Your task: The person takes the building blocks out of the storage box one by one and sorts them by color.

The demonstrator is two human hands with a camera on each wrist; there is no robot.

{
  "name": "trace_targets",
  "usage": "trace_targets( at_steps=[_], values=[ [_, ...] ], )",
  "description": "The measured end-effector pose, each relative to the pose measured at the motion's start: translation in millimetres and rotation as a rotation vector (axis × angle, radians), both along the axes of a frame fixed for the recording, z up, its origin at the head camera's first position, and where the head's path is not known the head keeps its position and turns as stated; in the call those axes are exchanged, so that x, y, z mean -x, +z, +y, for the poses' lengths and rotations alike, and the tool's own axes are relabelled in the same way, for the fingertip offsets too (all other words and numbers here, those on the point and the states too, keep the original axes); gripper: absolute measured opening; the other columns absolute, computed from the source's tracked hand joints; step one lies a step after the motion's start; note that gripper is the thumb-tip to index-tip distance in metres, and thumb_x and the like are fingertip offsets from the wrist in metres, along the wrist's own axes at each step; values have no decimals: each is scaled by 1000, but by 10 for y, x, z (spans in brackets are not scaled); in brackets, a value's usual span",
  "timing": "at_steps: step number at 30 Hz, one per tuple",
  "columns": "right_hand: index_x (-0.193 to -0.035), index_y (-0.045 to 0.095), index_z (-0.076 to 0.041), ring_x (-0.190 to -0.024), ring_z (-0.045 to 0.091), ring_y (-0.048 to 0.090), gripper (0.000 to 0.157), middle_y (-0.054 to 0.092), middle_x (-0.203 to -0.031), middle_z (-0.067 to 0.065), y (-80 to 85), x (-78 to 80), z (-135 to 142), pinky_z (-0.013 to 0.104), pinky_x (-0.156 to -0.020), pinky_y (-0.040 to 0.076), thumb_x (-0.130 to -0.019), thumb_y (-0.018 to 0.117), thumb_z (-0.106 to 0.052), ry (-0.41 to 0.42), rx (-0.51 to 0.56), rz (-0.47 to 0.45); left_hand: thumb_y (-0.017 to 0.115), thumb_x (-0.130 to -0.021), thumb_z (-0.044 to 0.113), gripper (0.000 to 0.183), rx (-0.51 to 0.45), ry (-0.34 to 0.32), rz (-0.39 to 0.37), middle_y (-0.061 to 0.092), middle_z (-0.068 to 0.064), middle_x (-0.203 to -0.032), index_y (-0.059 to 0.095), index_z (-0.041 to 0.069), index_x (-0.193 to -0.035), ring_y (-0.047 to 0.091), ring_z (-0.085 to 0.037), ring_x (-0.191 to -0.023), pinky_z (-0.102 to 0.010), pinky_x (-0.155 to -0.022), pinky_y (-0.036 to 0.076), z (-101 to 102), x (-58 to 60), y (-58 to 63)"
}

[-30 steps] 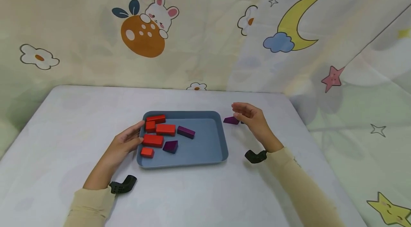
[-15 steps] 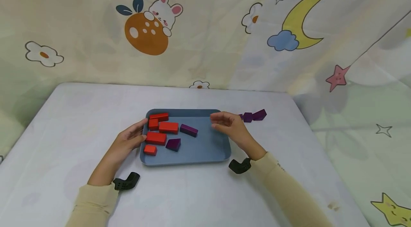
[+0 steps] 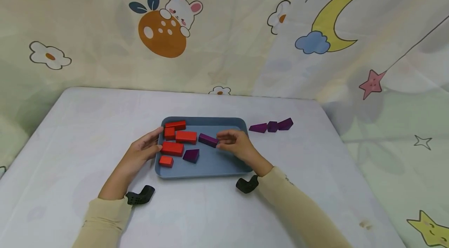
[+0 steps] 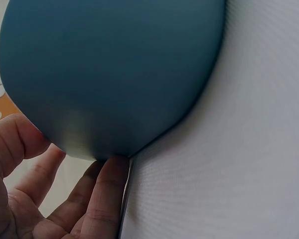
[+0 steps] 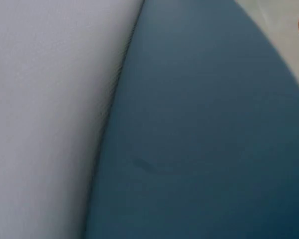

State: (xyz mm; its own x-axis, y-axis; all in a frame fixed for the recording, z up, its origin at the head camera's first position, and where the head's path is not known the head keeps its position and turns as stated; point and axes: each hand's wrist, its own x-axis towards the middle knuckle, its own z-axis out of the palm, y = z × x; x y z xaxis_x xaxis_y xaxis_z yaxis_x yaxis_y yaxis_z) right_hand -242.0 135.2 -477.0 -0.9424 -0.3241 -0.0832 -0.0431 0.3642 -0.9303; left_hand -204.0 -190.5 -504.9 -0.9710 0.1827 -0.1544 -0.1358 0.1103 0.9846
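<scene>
A blue-grey tray (image 3: pixel 217 166) lies on the table, its outer wall (image 4: pixel 114 74) filling much of the left wrist view. At the tray's left end, my left hand (image 3: pixel 138 156) touches the rim with thumb and fairly straight fingers (image 4: pixel 107 194). My right hand (image 3: pixel 240 148) is over the tray, thumb and fingertips at the right end of a long purple block (image 3: pixel 207 140); a firm grip is not visible. A second purple block (image 3: pixel 191 156) lies nearer the front. Several red blocks (image 3: pixel 172 149) fill the left side. The right wrist view shows no fingers, only tray wall (image 5: pixel 189 124) and table.
Beyond the tray's right back corner, three purple pieces lie in a line: a pointed one (image 3: pixel 258 128), a small one (image 3: pixel 272 126) and a slanted one (image 3: pixel 285 123). A patterned cloth (image 3: pixel 238 45) hangs behind the white table (image 3: pixel 196 213).
My right hand has moved left from beside the purple pieces at the right, across the tray to the long purple block. My left hand stays at the rim. The view shifts slightly.
</scene>
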Motion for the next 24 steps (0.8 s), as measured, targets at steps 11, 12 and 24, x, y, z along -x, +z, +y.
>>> trace_targets(
  at_steps=[11,12,24],
  values=[
    [-107,73,2,-87,19,71,24,74,-99,13,-56,55,-98,28,-77,56,-84,78,-5,-36,-127,64,56,-100,11,61,-26,-3,10,34,-15,-158,34,13,-156,40,-27,-139,-15,-89,48,-7,-5,-5],
    [-105,74,0,-85,18,71,22,74,-97,11,-57,55,-99,27,-76,55,-85,78,-5,-41,-139,71,56,-100,11,61,-27,-3,8,34,-15,-158,34,13,-156,39,-29,-140,-15,-89,48,-4,-6,-2],
    [-106,75,-7,-90,17,68,19,72,-99,5,-26,-49,45,28,-78,54,-87,77,-10,-61,-115,130,56,-100,12,61,-19,-4,-3,32,-15,-159,32,15,-157,35,-32,-143,-14,-88,47,5,-10,21]
  ],
)
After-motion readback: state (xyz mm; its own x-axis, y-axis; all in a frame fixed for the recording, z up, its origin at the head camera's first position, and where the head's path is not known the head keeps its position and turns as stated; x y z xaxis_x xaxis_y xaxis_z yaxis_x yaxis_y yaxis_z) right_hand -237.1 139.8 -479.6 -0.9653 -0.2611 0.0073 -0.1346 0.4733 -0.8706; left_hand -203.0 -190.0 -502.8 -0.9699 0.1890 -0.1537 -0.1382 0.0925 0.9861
